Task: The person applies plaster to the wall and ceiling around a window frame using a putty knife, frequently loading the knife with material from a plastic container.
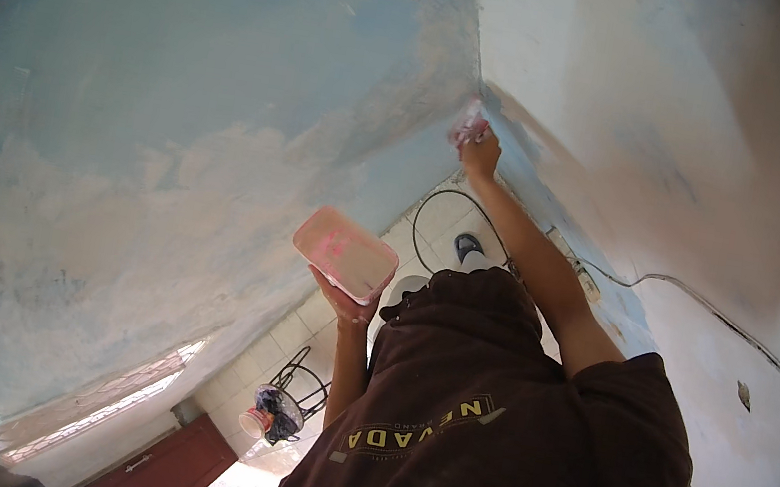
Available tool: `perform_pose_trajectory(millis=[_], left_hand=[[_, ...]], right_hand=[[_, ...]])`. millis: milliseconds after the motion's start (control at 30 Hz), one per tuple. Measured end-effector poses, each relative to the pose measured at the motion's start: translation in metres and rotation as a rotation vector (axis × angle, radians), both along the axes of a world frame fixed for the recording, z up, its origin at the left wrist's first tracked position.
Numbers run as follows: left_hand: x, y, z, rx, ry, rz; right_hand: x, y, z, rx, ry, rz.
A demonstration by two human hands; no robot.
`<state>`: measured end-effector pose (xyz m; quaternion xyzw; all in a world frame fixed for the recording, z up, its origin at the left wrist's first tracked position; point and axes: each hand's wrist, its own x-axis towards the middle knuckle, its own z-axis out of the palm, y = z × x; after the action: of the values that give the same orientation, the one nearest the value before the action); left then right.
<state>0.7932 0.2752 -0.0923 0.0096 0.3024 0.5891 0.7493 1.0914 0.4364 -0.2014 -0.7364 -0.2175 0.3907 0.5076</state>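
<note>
Pink tub (345, 254): left hand (348, 304) is gripping it underneath, tilted; contents risk spilling.
Brush (467, 130): right hand (480, 155) is clasping it shut at wall corner (481, 88); overreaching risks slipping.

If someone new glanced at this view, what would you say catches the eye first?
First, the right hand stretched far out into the corner where two walls meet, gripping a paintbrush against the surface. Next, the pink tray balanced on the left hand in mid-picture. Around them, the patchy blue wall fills the left side, its paint fading to bare plaster lower down.
</note>
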Motion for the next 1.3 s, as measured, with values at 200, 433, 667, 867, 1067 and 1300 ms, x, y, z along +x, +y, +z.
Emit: perform_pose_trajectory(millis=[200, 433, 667, 867, 1067, 1300], left_hand=[[0.004, 0.008, 0.001, 0.031, 0.029, -0.078], [-0.005, -0.013, -0.007, -0.019, 0.043, -0.034], [-0.003, -0.004, 0.001, 0.028, 0.009, -0.079], [0.004, 0.002, 0.013, 0.031, 0.049, -0.09], [-0.006, 0.002, 0.005, 0.087, 0.025, -0.079], [-0.007, 0.035, 0.015, 0.14, 0.071, -0.134]], right_hand=[[0.035, 0.097, -0.01, 0.129, 0.279, -0.303], [-0.075, -0.017, 0.162, 0.498, -0.282, 0.135], [0.009, 0.005, 0.017, 0.044, 0.149, -0.074], [-0.009, 0.089, 0.11, 0.35, 0.268, -0.098], [-0.031, 0.004, 0.286, 0.764, -0.159, 0.103], [-0.064, -0.096, 0.235, 0.485, -0.416, 0.666]])
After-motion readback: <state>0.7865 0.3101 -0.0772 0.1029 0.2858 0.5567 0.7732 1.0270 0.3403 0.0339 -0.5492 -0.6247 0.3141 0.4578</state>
